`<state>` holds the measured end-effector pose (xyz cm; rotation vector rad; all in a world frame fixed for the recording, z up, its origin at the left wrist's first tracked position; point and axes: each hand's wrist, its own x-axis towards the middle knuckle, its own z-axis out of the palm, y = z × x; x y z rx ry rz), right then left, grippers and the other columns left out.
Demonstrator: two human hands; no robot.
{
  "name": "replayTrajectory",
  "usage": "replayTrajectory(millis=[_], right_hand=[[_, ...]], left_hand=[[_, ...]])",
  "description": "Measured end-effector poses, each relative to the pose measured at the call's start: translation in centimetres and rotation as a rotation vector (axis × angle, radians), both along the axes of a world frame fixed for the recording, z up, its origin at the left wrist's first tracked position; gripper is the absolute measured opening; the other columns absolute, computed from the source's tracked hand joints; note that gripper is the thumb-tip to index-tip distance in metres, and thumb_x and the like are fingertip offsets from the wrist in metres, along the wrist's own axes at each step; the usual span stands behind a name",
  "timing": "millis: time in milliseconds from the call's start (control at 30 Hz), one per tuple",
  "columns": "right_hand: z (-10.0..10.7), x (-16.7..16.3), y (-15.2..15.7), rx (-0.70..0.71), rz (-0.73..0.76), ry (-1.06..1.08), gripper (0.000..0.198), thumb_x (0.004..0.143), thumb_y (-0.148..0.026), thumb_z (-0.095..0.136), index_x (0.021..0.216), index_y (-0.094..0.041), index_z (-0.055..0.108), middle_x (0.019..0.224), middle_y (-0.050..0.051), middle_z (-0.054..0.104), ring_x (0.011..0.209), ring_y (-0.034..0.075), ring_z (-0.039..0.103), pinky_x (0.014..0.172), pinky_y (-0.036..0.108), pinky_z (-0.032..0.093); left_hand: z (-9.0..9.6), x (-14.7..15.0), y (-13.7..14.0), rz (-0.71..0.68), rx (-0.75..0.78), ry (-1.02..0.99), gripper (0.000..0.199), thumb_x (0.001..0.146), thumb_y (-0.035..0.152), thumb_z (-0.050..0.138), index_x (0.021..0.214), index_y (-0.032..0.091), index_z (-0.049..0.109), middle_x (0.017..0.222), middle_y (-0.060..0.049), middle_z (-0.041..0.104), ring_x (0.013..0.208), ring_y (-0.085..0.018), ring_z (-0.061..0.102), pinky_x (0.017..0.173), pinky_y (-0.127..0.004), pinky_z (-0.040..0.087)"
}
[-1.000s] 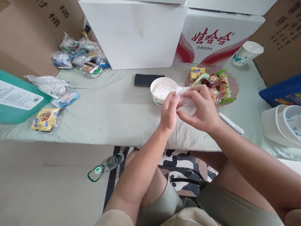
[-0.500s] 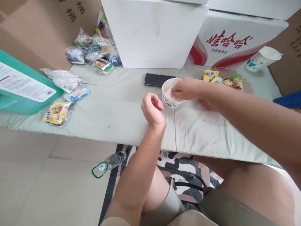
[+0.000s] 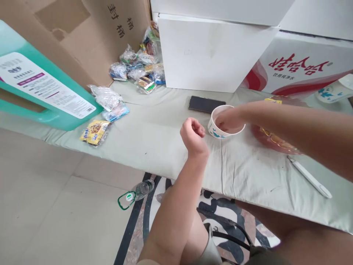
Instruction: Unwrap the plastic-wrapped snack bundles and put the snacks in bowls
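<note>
A white paper bowl (image 3: 216,131) with blue leaf prints stands upright on the cloth-covered surface. My right hand (image 3: 231,119) reaches into it from the right, fingers bunched and pointing down below the rim. Whatever those fingertips hold, if anything, is hidden. Just left of the bowl, my left hand (image 3: 194,137) hovers with its fingers curled in and nothing visible in them, apart from the bowl. Behind the bowl lies a dark phone (image 3: 206,104). A pinkish clear plate (image 3: 266,141) is partly covered by my right forearm.
A slim white-handled tool (image 3: 310,177) lies at the right. Leftward are a yellow cookie packet (image 3: 95,131), plastic wrappers (image 3: 107,98), a green jug (image 3: 63,106) and a heap of wrapped snacks (image 3: 138,70). White boxes (image 3: 215,55) stand behind; another paper cup (image 3: 335,90) sits far right.
The view has swung left, so things appear further right. My right hand has gone deeper into the bowl. The white-handled tool has come into sight. My left hand keeps its curl.
</note>
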<state>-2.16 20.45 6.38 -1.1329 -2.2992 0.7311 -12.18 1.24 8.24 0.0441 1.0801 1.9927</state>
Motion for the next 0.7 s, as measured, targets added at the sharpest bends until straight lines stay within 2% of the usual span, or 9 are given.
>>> replayTrajectory(millis=[100,167,200,267,333,433,500,600,700], right_hand=[[4.9,-1.5,1.0,-0.165,0.206,-0.304,0.033,0.077,-0.035,0.083,0.056,-0.016,0.066,0.055,-0.005,0.059,0.044,0.004,0.047,0.048,0.025,0.033],[7.9,-4.2,0.3,-0.248,0.42,-0.635,0.021,0.076,-0.032,0.083,0.065,-0.018,0.072,0.059,-0.004,0.062,0.051,0.008,0.055,0.054,0.028,0.039],[8.9,-6.0,-0.6,-0.201,0.478,-0.652,0.015,0.081,-0.031,0.079,0.073,-0.019,0.075,0.063,-0.002,0.066,0.057,0.01,0.06,0.059,0.03,0.043],[9.4,-10.2,-3.0,0.04,0.451,-0.453,0.011,0.087,-0.03,0.073,0.091,-0.02,0.077,0.078,0.002,0.071,0.075,0.017,0.067,0.073,0.034,0.049],[8.2,-14.8,-5.3,0.195,0.413,-0.371,0.027,0.088,-0.032,0.07,0.113,-0.021,0.072,0.106,0.007,0.072,0.097,0.025,0.068,0.089,0.04,0.051],[4.7,-21.4,-6.8,0.185,0.366,-0.405,0.054,0.089,-0.039,0.066,0.14,-0.022,0.056,0.14,0.014,0.056,0.121,0.033,0.06,0.103,0.048,0.047],[2.7,-25.4,-6.2,0.162,0.314,-0.416,0.064,0.089,-0.044,0.064,0.148,-0.022,0.048,0.15,0.015,0.045,0.135,0.039,0.05,0.11,0.052,0.042],[0.8,-29.9,-4.4,0.16,0.235,-0.431,0.077,0.084,-0.052,0.067,0.152,-0.027,0.045,0.163,0.015,0.031,0.152,0.049,0.026,0.117,0.061,0.032],[-0.3,-32.3,-3.0,0.167,0.187,-0.527,0.08,0.079,-0.055,0.07,0.152,-0.031,0.047,0.165,0.014,0.033,0.153,0.055,0.014,0.114,0.075,0.025]], left_hand=[[0.2,-1.2,-0.2,0.043,-0.025,-0.07,0.035,0.097,0.036,0.035,0.065,0.021,0.034,0.052,0.006,0.028,0.044,-0.007,0.03,0.051,-0.025,0.026],[0.4,-2.1,-0.4,0.074,-0.043,-0.089,0.035,0.098,0.038,0.035,0.066,0.021,0.033,0.053,0.007,0.026,0.045,-0.007,0.029,0.051,-0.025,0.026],[0.5,-2.6,-0.6,0.092,-0.051,-0.098,0.035,0.098,0.038,0.034,0.067,0.021,0.031,0.054,0.007,0.026,0.045,-0.007,0.028,0.051,-0.025,0.025],[0.6,-3.4,-0.8,0.129,-0.059,-0.125,0.035,0.098,0.037,0.031,0.067,0.021,0.03,0.054,0.006,0.025,0.045,-0.007,0.027,0.05,-0.025,0.024],[0.7,-4.1,-1.0,0.156,-0.058,-0.169,0.035,0.099,0.033,0.028,0.066,0.021,0.03,0.054,0.006,0.025,0.045,-0.007,0.027,0.051,-0.025,0.024],[0.8,-5.1,-1.2,0.175,-0.049,-0.254,0.037,0.099,0.03,0.027,0.063,0.02,0.031,0.052,0.005,0.025,0.044,-0.007,0.027,0.05,-0.026,0.023],[0.8,-5.6,-1.3,0.21,-0.043,-0.293,0.038,0.097,0.029,0.029,0.061,0.02,0.033,0.051,0.004,0.025,0.044,-0.007,0.027,0.05,-0.025,0.022],[0.9,-6.6,-1.4,0.302,-0.038,-0.309,0.034,0.092,0.027,0.035,0.059,0.019,0.035,0.051,0.005,0.027,0.044,-0.006,0.026,0.05,-0.024,0.022],[0.8,-7.7,-1.4,0.345,-0.025,-0.34,0.031,0.087,0.026,0.038,0.057,0.019,0.037,0.05,0.005,0.027,0.044,-0.007,0.026,0.049,-0.024,0.021]])
